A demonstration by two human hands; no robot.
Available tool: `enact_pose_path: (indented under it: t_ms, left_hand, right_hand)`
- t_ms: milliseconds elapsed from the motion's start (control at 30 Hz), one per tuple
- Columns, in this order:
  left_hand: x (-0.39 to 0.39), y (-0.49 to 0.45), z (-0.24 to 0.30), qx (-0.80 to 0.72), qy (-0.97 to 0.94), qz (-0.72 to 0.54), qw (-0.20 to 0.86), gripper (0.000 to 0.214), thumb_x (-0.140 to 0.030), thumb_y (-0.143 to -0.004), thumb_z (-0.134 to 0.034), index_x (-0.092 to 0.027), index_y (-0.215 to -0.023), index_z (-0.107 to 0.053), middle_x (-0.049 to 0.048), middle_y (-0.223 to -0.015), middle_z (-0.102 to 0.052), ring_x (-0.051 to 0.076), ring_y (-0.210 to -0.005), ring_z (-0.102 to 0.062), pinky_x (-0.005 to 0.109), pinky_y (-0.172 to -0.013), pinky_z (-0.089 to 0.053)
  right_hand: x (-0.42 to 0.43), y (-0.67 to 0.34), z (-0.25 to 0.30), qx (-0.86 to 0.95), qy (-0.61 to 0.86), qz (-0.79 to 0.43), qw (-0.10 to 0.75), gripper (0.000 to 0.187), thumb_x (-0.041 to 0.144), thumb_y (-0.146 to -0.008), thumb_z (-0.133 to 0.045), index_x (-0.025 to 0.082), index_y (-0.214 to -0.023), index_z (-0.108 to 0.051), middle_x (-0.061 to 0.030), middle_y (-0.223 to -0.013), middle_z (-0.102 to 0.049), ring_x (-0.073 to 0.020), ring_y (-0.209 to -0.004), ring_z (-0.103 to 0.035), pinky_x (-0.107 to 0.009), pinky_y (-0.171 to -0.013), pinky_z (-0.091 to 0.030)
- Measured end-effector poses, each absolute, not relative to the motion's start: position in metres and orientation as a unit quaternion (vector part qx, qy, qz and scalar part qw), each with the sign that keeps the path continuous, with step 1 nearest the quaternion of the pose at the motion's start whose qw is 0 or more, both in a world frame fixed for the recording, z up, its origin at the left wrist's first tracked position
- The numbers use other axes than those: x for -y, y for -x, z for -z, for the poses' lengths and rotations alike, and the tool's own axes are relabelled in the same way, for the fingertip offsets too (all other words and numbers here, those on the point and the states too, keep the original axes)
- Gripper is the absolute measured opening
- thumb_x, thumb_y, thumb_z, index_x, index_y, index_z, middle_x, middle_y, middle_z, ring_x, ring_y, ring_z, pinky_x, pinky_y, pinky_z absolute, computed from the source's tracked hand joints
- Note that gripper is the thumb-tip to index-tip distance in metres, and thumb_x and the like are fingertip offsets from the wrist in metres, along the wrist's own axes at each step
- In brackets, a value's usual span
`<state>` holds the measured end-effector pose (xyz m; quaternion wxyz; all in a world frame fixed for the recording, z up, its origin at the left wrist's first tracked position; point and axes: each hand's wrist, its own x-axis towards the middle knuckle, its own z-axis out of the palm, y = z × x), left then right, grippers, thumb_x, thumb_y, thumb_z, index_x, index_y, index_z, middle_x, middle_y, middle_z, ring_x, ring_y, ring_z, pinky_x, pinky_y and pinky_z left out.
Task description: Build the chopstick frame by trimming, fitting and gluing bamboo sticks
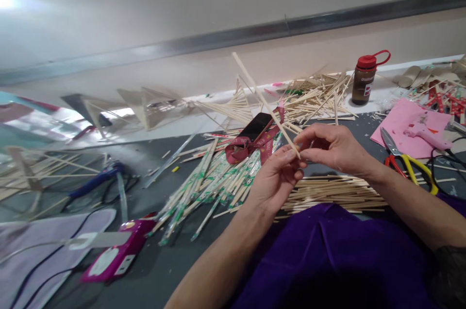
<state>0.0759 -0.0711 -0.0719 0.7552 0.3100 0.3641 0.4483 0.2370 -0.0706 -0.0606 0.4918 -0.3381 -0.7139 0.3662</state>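
A pale wooden chopstick [257, 86] slants up and away from my fingers, its near end pinched between both hands. My left hand [278, 173] grips that lower end with thumb and fingers. My right hand [329, 149] has its thumb and index finger closed on the same end, the fingertips of both hands almost meeting. Just beneath lies a row of loose chopsticks [335, 192]. Plastic-wrapped chopsticks with green print [204, 178] are spread to the left of my left hand. Beyond the hands, a dark phone [256, 127] rests by a red printed ribbon [236, 152].
A tangled stick pile [316, 95] and a red-capped bottle [360, 78] stand by the wall. Scissors [407, 158] and a pink glue gun [427, 136] are at right. At left are a blue glue gun [96, 180], stick structures and a magenta power strip [125, 250] with cables.
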Motion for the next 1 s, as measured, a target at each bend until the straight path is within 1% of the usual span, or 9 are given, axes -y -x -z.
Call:
enact_pose_path:
  t_ms: [133,233,300,367,500,600,700,767,1000]
  left_hand:
    - [0.073,-0.075,0.068,-0.349,-0.293,-0.472,0.754,0.019,-0.017,-0.062,-0.078,-0.015,-0.076,-0.066,-0.0030,-0.064,-0.062,0.005,-0.053,-0.057,0.011,-0.040,-0.041]
    - [0.075,-0.073,0.063,-0.341,-0.291,-0.479,0.755,0.019,-0.017,-0.060,-0.079,-0.014,-0.072,-0.065,-0.0027,-0.065,-0.062,0.005,-0.054,-0.056,0.011,-0.041,-0.041]
    - [0.075,-0.072,0.060,-0.342,-0.292,-0.478,0.754,0.018,-0.017,-0.060,-0.079,-0.013,-0.071,-0.065,-0.0024,-0.065,-0.061,0.005,-0.055,-0.056,0.012,-0.041,-0.040]
    - [0.076,-0.071,0.059,-0.349,-0.293,-0.477,0.751,0.017,-0.017,-0.060,-0.077,-0.014,-0.070,-0.064,-0.0022,-0.065,-0.061,0.005,-0.054,-0.056,0.012,-0.041,-0.040]
    - [0.074,-0.069,0.060,-0.358,-0.306,-0.483,0.738,0.016,-0.018,-0.061,-0.077,-0.014,-0.071,-0.065,-0.0027,-0.064,-0.060,0.006,-0.055,-0.056,0.012,-0.042,-0.040]
    - [0.073,-0.069,0.062,-0.356,-0.324,-0.493,0.725,0.017,-0.019,-0.060,-0.078,-0.014,-0.070,-0.066,-0.0024,-0.066,-0.062,0.005,-0.054,-0.055,0.013,-0.042,-0.041]
    - [0.072,-0.070,0.064,-0.369,-0.338,-0.493,0.712,0.021,-0.020,-0.055,-0.081,-0.013,-0.070,-0.068,-0.0023,-0.065,-0.063,0.005,-0.052,-0.053,0.014,-0.044,-0.043]
    - [0.072,-0.070,0.065,-0.377,-0.347,-0.487,0.707,0.024,-0.020,-0.053,-0.082,-0.013,-0.071,-0.069,-0.0027,-0.062,-0.063,0.005,-0.050,-0.053,0.015,-0.045,-0.044]
    - [0.072,-0.071,0.066,-0.401,-0.350,-0.499,0.684,0.024,-0.018,-0.045,-0.084,-0.014,-0.064,-0.069,-0.0024,-0.061,-0.065,0.007,-0.051,-0.055,0.017,-0.046,-0.044]
  right_hand:
    - [0.071,-0.236,0.064,0.749,0.315,-0.241,0.531,0.010,0.019,-0.081,-0.062,0.021,-0.087,-0.071,0.0001,-0.076,-0.067,-0.0097,-0.068,-0.058,-0.023,-0.064,-0.046]
    - [0.072,-0.234,0.066,0.741,0.297,-0.221,0.560,0.010,0.022,-0.083,-0.063,0.020,-0.084,-0.073,-0.0012,-0.074,-0.068,-0.0106,-0.069,-0.059,-0.024,-0.065,-0.047]
    - [0.073,-0.234,0.067,0.723,0.305,-0.267,0.559,0.011,0.022,-0.082,-0.063,0.020,-0.082,-0.073,-0.0015,-0.074,-0.068,-0.0105,-0.067,-0.059,-0.024,-0.063,-0.047]
    - [0.074,-0.234,0.066,0.691,0.313,-0.364,0.541,0.011,0.023,-0.080,-0.063,0.019,-0.083,-0.074,-0.0008,-0.073,-0.067,-0.0091,-0.061,-0.058,-0.022,-0.056,-0.046]
    - [0.074,-0.239,0.065,0.611,0.287,-0.579,0.458,0.017,0.029,-0.081,-0.064,0.017,-0.089,-0.074,0.0024,-0.063,-0.062,-0.0051,-0.047,-0.051,-0.017,-0.043,-0.040]
    - [0.075,-0.245,0.064,0.575,0.258,-0.667,0.397,0.024,0.034,-0.083,-0.065,0.015,-0.093,-0.074,0.0032,-0.059,-0.060,-0.0036,-0.043,-0.049,-0.015,-0.040,-0.037]
    - [0.075,-0.250,0.062,0.577,0.233,-0.707,0.335,0.028,0.034,-0.085,-0.063,0.014,-0.100,-0.073,0.0024,-0.058,-0.061,-0.0036,-0.041,-0.051,-0.014,-0.037,-0.035]
    - [0.074,-0.251,0.063,0.585,0.225,-0.712,0.316,0.028,0.033,-0.086,-0.062,0.013,-0.102,-0.072,0.0021,-0.058,-0.062,-0.0039,-0.040,-0.051,-0.013,-0.036,-0.034]
    - [0.071,-0.248,0.065,0.574,0.263,-0.701,0.333,0.025,0.031,-0.085,-0.060,0.012,-0.096,-0.072,0.0019,-0.057,-0.064,-0.0042,-0.038,-0.052,-0.013,-0.035,-0.034]
